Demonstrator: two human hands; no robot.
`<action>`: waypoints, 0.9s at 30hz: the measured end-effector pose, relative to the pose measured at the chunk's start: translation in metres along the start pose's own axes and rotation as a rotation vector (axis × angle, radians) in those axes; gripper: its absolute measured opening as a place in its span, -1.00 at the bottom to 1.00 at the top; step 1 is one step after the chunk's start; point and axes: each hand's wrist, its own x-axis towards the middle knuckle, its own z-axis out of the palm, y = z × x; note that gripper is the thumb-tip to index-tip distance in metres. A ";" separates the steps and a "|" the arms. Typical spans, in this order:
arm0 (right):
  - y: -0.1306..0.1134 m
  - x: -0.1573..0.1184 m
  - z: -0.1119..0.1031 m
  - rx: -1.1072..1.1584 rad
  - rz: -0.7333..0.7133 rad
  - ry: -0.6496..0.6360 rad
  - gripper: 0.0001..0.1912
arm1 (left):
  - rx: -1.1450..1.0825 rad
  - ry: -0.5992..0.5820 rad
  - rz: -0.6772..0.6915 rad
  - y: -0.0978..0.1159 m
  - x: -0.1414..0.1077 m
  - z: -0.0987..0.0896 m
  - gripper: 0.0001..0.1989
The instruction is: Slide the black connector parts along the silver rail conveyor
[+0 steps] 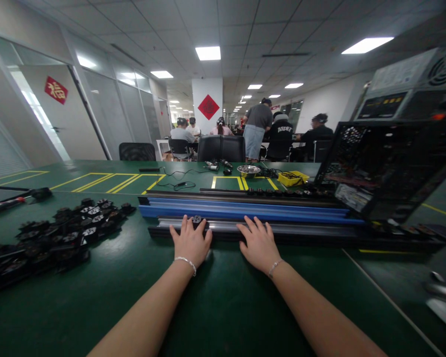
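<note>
Both hands [190, 243] spread on the metal rail [223, 226] — blue rail [245, 210] just beyond, dark parts [91, 223] left.

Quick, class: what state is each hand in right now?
Left hand: open, fingers spread at the silvery rail, near a small black part.
Right hand: open, fingers spread at that rail.

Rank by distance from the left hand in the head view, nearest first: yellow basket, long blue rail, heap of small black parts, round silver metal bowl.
1. Long blue rail, just beyond the left hand.
2. Heap of small black parts, to its left.
3. Round silver metal bowl, ahead and right.
4. Yellow basket, right of the bowl.
</note>
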 end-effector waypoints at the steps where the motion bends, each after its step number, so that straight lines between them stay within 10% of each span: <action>1: 0.000 0.000 0.000 0.004 0.000 0.002 -0.55 | -0.003 0.001 -0.004 -0.001 0.000 0.000 -0.52; 27: 0.003 0.001 0.003 -0.007 -0.014 0.032 -0.74 | -0.104 0.066 -0.190 -0.024 0.011 -0.001 -0.60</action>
